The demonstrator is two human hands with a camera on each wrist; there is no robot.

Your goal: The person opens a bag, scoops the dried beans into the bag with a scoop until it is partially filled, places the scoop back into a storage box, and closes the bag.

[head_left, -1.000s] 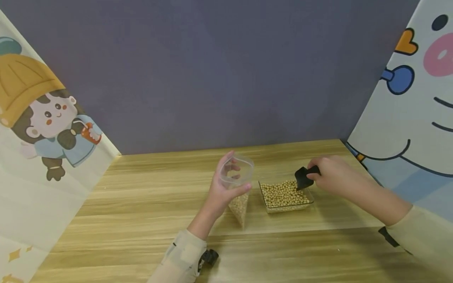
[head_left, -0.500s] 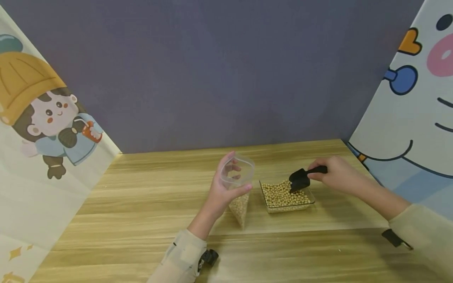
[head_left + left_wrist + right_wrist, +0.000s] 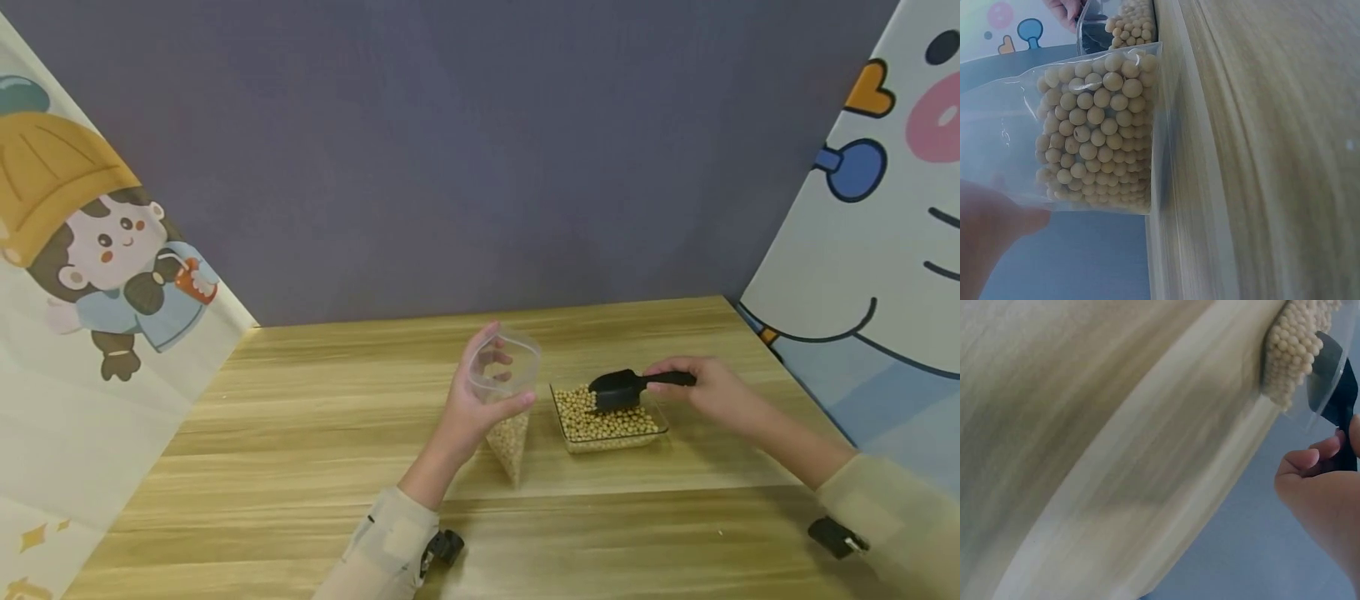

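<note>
My left hand (image 3: 468, 408) grips a clear plastic bag (image 3: 508, 442) near its top, and the mouth of the bag gapes upward. Round tan beans (image 3: 1094, 131) fill the lower part of the bag, whose bottom rests on the table. To the right of it stands a clear rectangular container (image 3: 615, 444) of the same beans (image 3: 581, 417). My right hand (image 3: 712, 387) holds a black scoop (image 3: 618, 390) by its handle. The scoop's blade lies level among the beans, pointing left; how much it carries is hidden. In the right wrist view, the fingers curl round the handle.
The wood-grain table (image 3: 300, 450) reaches a dark grey panel (image 3: 480, 167) at the back. Printed cartoon panels stand at the left (image 3: 112, 250) and right. Both sleeves carry black wrist devices, the left device (image 3: 444, 547) near the table's front.
The right hand has swung the scoop from steeply tilted at the container's right side to nearly level, with its blade further left in the beans. The left hand and bag stay put.
</note>
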